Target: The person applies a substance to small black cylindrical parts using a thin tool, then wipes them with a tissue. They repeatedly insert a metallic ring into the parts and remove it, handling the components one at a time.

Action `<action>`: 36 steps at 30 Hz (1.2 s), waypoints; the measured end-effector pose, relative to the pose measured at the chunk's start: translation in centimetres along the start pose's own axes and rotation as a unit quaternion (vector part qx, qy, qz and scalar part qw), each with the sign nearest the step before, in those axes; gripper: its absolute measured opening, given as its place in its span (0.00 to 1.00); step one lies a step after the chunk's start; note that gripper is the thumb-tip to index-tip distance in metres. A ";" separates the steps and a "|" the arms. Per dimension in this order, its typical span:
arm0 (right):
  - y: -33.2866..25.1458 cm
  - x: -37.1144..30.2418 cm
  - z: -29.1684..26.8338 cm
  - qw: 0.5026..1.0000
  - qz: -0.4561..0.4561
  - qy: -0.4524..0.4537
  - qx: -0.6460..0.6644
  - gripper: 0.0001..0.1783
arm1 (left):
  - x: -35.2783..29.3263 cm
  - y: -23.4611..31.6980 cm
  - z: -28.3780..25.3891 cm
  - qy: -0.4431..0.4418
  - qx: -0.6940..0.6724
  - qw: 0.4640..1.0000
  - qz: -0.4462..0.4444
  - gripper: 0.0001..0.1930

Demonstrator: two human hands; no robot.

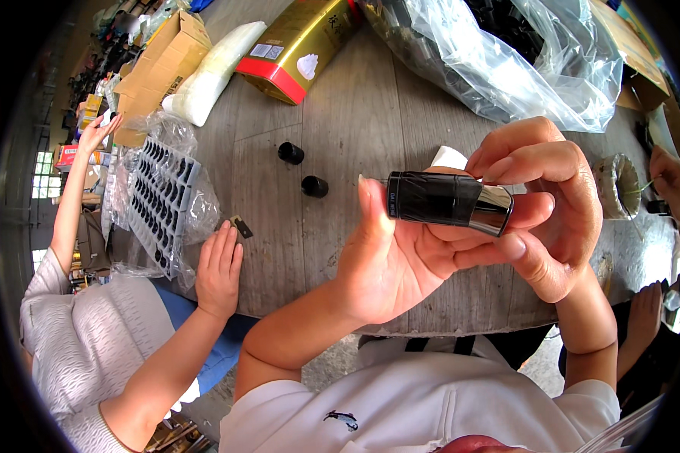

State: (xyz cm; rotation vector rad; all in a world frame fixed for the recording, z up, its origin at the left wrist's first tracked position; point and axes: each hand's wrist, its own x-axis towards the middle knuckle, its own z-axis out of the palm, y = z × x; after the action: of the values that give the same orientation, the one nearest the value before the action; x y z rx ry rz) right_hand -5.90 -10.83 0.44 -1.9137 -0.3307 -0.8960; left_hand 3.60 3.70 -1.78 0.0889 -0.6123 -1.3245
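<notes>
Across the left grip (pixel 391 273), a black tube (pixel 432 198) is clasped. Its silver end (pixel 493 211) is half-encircled by the right grip (pixel 568 208), contact unclear.

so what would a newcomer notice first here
Probably the black tube right of centre, lifted over the table in the left fingers, with the right fingers at its shiny silver end. Next might come the gold tin with a red end, top centre, and the clear plastic bag of black pieces at upper right.
</notes>
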 end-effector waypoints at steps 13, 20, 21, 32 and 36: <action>-0.4 0.1 -0.3 0.999 0.025 -0.017 -0.029 0.21 | -0.3 0.4 0.7 0.064 0.055 0.996 -0.003 0.39; -0.6 -0.1 0.2 0.996 0.077 0.015 0.034 0.24 | -0.3 0.5 1.2 0.099 0.086 0.991 -0.009 0.35; -0.8 -0.1 0.5 0.995 0.088 0.023 0.040 0.25 | -0.3 0.5 1.2 0.107 0.109 0.988 -0.019 0.35; -1.8 -0.4 0.0 0.961 0.248 0.109 0.053 0.21 | -0.1 -0.9 0.8 0.130 0.130 0.983 -0.021 0.32; -1.6 0.1 0.0 0.962 0.234 0.132 0.056 0.21 | 0.6 -0.1 1.0 0.082 0.249 0.964 0.039 0.28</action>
State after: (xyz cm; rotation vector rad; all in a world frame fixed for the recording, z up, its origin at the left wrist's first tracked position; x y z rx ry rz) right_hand -6.76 -10.06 1.52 -1.6408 0.2223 -0.7770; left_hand 3.15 3.38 -0.75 0.5744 -0.7870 -1.0501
